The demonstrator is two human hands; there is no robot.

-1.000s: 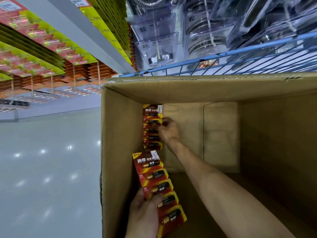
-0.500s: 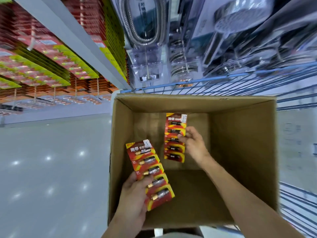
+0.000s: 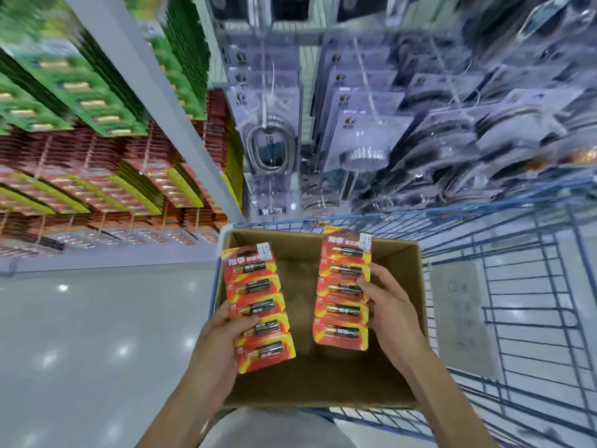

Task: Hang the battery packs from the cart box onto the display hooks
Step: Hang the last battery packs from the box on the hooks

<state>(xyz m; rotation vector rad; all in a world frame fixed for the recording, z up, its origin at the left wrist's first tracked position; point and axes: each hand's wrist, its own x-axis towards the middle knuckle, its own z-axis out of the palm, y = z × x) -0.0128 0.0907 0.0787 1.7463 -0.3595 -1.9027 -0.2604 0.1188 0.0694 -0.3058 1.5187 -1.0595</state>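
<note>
Two long red and yellow battery pack strips are held above the open cardboard box (image 3: 416, 286) in the blue wire cart. My left hand (image 3: 223, 344) grips the lower part of the left strip (image 3: 255, 305), thumb across its front. My right hand (image 3: 384, 305) pinches the right edge of the right strip (image 3: 344, 286), whose top rises past the box's far rim. Each strip carries several batteries in a column. The box floor below looks bare and brown. Rows of red and yellow battery packs hang on the display (image 3: 97, 189) at the left.
The blue wire cart (image 3: 517, 318) surrounds the box and extends right. Packaged shower heads and hoses (image 3: 365, 150) hang on the rack ahead. Green packs (image 3: 80, 92) fill the upper left display. A glossy grey floor (image 3: 80, 334) spreads out at the left. The view is motion-blurred.
Both hands have lifted their battery strips up out of the box. The view has pulled back and tilted up, showing more of the racks.
</note>
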